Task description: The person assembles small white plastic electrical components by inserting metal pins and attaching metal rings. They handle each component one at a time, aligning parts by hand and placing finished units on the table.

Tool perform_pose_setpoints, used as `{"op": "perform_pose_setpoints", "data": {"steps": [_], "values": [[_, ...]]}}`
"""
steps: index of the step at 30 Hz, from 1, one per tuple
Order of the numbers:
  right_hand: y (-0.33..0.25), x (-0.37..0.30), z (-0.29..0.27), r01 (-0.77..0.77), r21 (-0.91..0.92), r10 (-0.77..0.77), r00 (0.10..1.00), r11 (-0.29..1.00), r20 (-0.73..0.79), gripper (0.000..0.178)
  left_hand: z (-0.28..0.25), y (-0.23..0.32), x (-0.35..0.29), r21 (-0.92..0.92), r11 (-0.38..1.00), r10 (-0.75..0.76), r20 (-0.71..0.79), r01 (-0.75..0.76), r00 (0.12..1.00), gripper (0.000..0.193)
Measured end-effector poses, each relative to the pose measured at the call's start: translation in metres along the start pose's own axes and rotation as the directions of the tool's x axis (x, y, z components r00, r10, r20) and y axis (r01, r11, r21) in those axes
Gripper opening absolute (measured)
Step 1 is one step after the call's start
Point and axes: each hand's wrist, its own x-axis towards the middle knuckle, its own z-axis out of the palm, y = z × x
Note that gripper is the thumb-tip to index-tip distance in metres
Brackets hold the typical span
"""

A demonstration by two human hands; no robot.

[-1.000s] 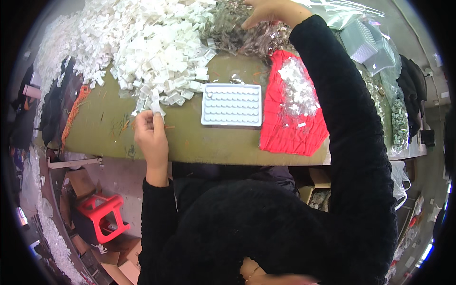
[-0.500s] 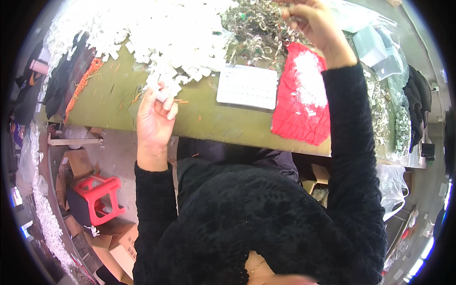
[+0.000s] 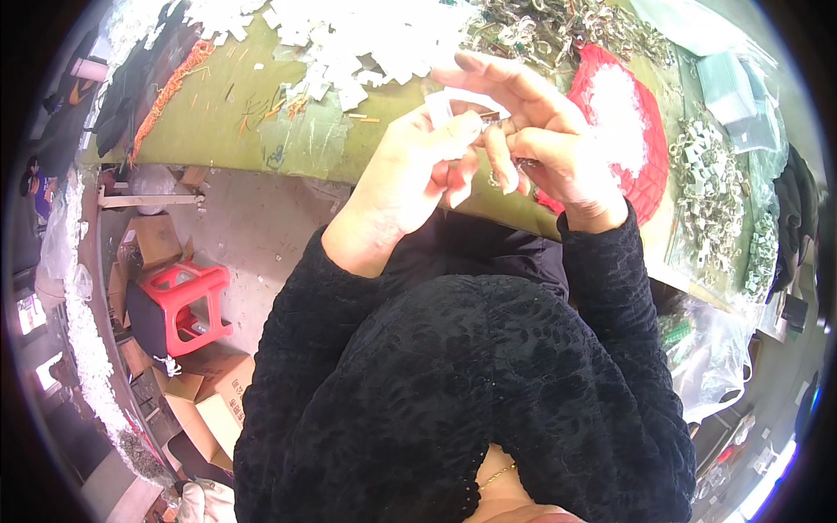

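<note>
My left hand [image 3: 417,170] pinches a small white plastic piece [image 3: 440,108] between thumb and fingers. Close against it, at the table's front edge, is my right hand [image 3: 554,144], its fingers bent and thumb meeting the fingers. A small shiny piece [image 3: 490,124] shows where the fingertips of both hands meet; its exact shape is too small to tell. Beyond the hands spreads a heap of white pieces [image 3: 349,52]. To its right lies a tangled heap of small metal-looking parts [image 3: 540,30]. The hands cover the place where the white tray lay.
A red cloth [image 3: 656,161] bearing tiny white bits [image 3: 615,113] lies right of my hands. Farther right are pale loose parts [image 3: 711,187] and clear plastic boxes [image 3: 728,83]. Orange strands [image 3: 170,91] lie at left. A red stool [image 3: 187,309] and open carton [image 3: 209,392] stand below.
My right hand has come back from the metal-looking heap toward me. My left hand has moved right with the white piece, and both hands now meet. The view has shifted.
</note>
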Motion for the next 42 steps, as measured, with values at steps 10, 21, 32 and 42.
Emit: {"op": "perform_pose_setpoints", "data": {"steps": [10,21,32,42], "values": [[0.005,-0.021,0.013,0.259,-0.905,-0.388,0.914,0.338,0.117,0.045,0.007,-0.003,-0.010,0.298,0.954,0.099,-0.215,-0.031,0.972,0.012],[0.010,-0.036,0.009,0.242,-0.934,-0.352,0.925,0.264,0.141,0.014,0.005,-0.003,-0.022,0.885,0.434,0.388,-0.012,-0.171,0.922,0.013],[0.008,-0.041,0.015,0.339,-0.930,-0.491,0.840,0.145,0.230,0.027,0.002,-0.003,-0.026,0.537,0.843,0.103,-0.153,-0.005,0.983,0.014],[0.008,-0.040,0.007,0.019,-0.702,-0.285,0.922,0.712,-0.263,0.012,-0.008,-0.018,-0.019,-0.121,0.991,0.044,-0.062,-0.051,0.997,0.038]]}}
